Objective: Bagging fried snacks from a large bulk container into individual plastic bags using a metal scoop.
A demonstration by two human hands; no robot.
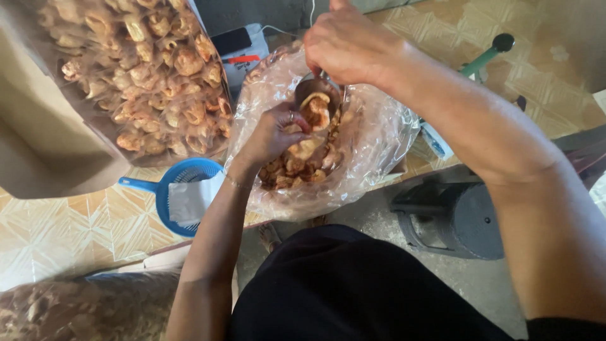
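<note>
Two bare hands meet over an open clear plastic bag (372, 142) of golden fried snack pieces (297, 165), which sits just above the frame's centre. Coming down from one o'clock, the right hand (350, 47) is curled shut around the top of a small metal scoop (315, 95), gripping it from above; the scoop is loaded with a few curled pieces and hangs just over the heap inside the bag. Reaching up from seven o'clock, the left hand (271, 134) wears a ring and a thin wrist chain, with its fingers bent inward at the scoop's lower edge, touching the pieces there; whether it actually pinches one cannot be told. At eleven o'clock a much larger clear sack (142, 76) packed with the same snacks leans on a tan cardboard panel (44, 139). A blue plastic strainer (183, 189) with a white packet lying in it rests at eight o'clock, just beside the open bag. Behind the bag, at twelve o'clock, lies a dark phone (230, 40) on a white box. A green handle with a black knob (489, 55) pokes up at two o'clock, and a dark round machine part (470, 221) sits at four o'clock on the grey floor. Another bag of snacks (76, 309) shows at seven o'clock, low in the corner.
</note>
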